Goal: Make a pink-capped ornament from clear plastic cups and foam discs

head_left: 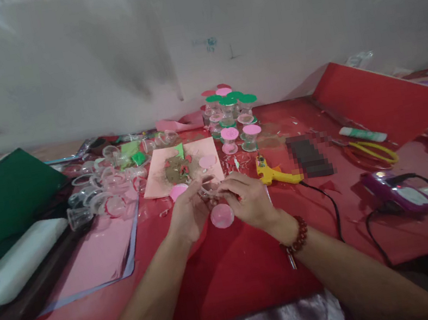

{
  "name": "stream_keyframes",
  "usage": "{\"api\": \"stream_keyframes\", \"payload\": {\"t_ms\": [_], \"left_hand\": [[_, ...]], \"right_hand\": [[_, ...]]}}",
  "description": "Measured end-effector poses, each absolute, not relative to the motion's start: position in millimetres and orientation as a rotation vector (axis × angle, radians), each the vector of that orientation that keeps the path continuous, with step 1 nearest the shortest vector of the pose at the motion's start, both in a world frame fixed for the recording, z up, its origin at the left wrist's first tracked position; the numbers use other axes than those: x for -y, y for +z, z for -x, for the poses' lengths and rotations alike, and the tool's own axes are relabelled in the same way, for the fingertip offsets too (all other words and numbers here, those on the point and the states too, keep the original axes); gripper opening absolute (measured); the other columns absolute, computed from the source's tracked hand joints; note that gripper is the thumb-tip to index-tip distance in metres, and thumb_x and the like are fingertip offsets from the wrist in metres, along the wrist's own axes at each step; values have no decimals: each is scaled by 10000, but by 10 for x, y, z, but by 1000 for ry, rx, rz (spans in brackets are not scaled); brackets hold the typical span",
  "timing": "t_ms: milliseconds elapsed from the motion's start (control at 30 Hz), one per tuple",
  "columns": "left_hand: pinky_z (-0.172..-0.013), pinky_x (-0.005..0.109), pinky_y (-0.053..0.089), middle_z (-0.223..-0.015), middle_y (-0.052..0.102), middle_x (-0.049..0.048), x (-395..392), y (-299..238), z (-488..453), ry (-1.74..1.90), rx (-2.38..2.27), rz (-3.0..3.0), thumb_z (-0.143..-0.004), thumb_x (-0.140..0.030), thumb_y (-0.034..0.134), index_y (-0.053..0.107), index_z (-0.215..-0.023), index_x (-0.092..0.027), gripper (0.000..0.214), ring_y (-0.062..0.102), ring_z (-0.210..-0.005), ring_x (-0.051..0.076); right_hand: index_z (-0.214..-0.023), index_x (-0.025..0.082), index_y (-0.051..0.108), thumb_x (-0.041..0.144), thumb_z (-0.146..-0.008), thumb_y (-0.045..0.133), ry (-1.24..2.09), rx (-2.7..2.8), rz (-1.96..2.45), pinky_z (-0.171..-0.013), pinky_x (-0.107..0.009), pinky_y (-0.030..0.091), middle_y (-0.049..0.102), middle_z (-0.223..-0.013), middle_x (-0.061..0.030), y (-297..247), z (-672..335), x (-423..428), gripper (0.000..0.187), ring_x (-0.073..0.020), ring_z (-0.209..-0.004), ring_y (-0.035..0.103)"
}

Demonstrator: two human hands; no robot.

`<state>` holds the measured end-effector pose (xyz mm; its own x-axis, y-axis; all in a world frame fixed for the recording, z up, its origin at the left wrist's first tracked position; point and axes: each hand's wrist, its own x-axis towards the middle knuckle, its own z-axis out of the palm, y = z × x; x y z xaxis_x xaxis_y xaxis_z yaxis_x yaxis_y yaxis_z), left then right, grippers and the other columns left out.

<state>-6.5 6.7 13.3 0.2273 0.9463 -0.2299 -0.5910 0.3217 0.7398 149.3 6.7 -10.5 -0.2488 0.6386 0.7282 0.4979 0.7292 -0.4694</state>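
Note:
Over the red table covering, my left hand (pixel 191 212) has its fingers closed around a small clear plastic cup (pixel 209 185). From the other side my right hand (pixel 249 198) pinches the cup's rim. A round pink disc (pixel 222 216) shows just below my fingers; whether it is joined to the cup I cannot tell. Beyond my hands, a peach paper sheet (pixel 152 184) carries a brown granular heap (pixel 178 171) with red bits and another pink disc (pixel 208 161). One more pink disc (pixel 178 190) lies by my left hand.
At the back stand several cups topped with green and pink discs (pixel 251 129). Loose clear cups (pixel 109 187) crowd the left. A yellow glue gun (pixel 278 173) with a black cord lies right, near yellow-handled scissors (pixel 374 151), a glue tube (pixel 362 134) and a purple device (pixel 402 193).

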Motion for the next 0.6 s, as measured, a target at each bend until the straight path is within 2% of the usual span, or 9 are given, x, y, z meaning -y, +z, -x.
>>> {"api": "stream_keyframes", "payload": {"t_ms": [167,600], "left_hand": [[-597,248,506,-808,651,58,-79,105,79,1141,-726,-598,-931,-276,497,647,-1018,-112,239,620,-665,137],[-572,245,491,-832,669,64,-68,134,70,1147,-719,-601,-899,-293,557,656,-1018,-124,230,615,-644,134]], "right_hand": [[-833,202,674,125,-895,568,189,1884,880,-684,-247,488,674,-822,-28,-134,-1500,-65,145,-139,-753,628],[-862,195,654,85,-879,521,141,1889,908,-682,-266,482,661,-827,-42,-103,-1508,-48,174,-154,-758,612]]}}
